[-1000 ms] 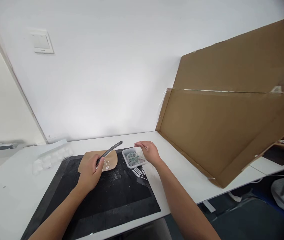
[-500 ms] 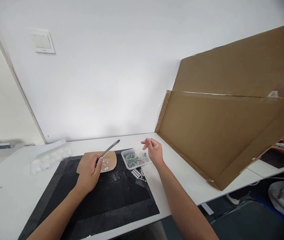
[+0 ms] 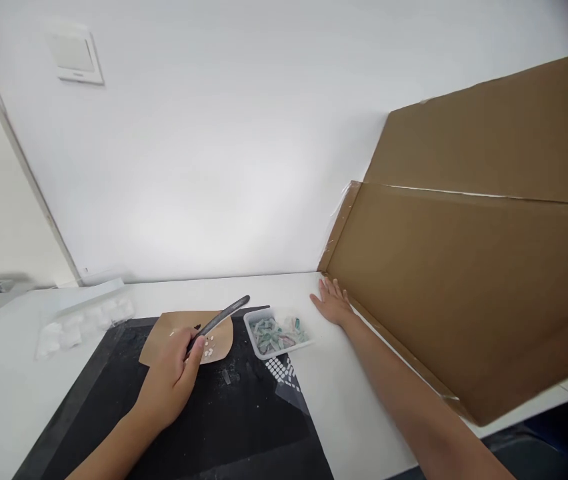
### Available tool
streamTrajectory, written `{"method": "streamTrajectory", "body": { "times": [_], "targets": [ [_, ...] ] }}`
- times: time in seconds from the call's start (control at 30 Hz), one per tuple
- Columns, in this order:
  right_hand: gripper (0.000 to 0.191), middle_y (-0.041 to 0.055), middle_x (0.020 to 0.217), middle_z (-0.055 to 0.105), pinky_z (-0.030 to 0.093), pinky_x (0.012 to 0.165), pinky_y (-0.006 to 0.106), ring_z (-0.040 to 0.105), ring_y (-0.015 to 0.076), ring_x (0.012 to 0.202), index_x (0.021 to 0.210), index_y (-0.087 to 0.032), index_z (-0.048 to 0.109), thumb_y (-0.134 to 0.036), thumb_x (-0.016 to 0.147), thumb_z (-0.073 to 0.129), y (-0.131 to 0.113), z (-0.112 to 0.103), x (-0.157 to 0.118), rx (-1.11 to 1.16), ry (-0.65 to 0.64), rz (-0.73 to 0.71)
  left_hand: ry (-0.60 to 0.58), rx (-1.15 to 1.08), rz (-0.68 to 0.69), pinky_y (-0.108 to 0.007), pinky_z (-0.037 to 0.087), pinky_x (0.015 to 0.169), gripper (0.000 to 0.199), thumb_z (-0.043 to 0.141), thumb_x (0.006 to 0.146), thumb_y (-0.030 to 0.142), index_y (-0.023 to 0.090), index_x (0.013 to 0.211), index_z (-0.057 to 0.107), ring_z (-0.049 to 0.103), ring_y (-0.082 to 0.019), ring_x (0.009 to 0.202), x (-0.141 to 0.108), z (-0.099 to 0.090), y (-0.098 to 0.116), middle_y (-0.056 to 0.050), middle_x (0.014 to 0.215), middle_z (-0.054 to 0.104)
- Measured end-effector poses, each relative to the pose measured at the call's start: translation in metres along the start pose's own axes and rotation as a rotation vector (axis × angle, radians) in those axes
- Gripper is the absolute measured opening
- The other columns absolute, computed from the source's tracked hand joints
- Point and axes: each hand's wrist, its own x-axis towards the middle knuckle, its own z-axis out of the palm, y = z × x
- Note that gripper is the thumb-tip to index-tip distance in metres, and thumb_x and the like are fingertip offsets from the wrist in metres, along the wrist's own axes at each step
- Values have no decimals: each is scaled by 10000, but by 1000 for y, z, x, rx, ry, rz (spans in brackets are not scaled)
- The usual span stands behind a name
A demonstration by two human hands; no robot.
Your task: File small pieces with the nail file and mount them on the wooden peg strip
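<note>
My left hand (image 3: 168, 379) is wrapped round a slim, dark, stick-like tool (image 3: 227, 313) with a rounded far end; its exact kind does not show. The tool slants up to the right over a brown piece of card (image 3: 157, 337) that carries several small white bits (image 3: 209, 348). To the right of the card stands a clear plastic tray (image 3: 284, 351) with many pale green, translucent pieces (image 3: 270, 335) inside. My right hand (image 3: 333, 303) lies palm down on the white table, fingers spread, right beside the upright cardboard and holding nothing.
A black mat (image 3: 244, 427) covers part of the white table (image 3: 354, 400). White patterned pieces (image 3: 283, 371) lie at its right edge. Large cardboard panels (image 3: 464, 280) stand on the right. White wrapped items (image 3: 84, 323) sit at the left, before the wall.
My right hand has gone from raised with bent fingers above the tray to flat on the table by the cardboard. My left hand keeps the tool. The view has shifted right.
</note>
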Motion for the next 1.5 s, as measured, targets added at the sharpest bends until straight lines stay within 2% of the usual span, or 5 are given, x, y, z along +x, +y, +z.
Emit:
{"method": "streamTrajectory", "body": {
  "times": [0.27,0.8,1.07,1.27,1.5],
  "targets": [
    [728,114,1729,246,61,1274,661,123,365,1615,1620,-210,356,-625,1023,326,15,20,60,-103,-23,-23,57,86,110,-319,513,698,214,432,1059,419,251,1005,553,633,-225,793,-8,-8,3,-31,881,636],
    [324,104,1322,646,577,975,456,663,240,1135,1287,-191,641,-390,1032,626,10,8,54,-11,178,-98,106,216,219,-284,570,729,193,460,1027,384,256,1118,571,654,-226,842,-8,-13,-4,-45,944,646],
    [343,100,1343,631,592,952,446,667,231,1121,1317,-198,620,-371,1023,648,17,1,53,81,317,26,95,171,223,-290,568,707,145,464,1030,370,262,1065,555,646,-232,841,-8,-13,-1,-53,928,631],
    [554,136,902,780,555,859,378,729,254,887,862,-159,722,-477,1104,338,22,-4,52,220,506,122,51,136,181,-297,571,688,189,455,1037,388,264,1121,570,655,-232,815,-8,-11,-5,-58,929,650],
    [637,122,736,786,535,744,338,751,261,796,870,-171,710,-614,1069,299,29,-41,53,357,684,208,57,159,225,-280,576,663,155,469,1028,385,265,1067,559,637,-221,767,-6,-15,-5,-49,902,633]
  ]
}}
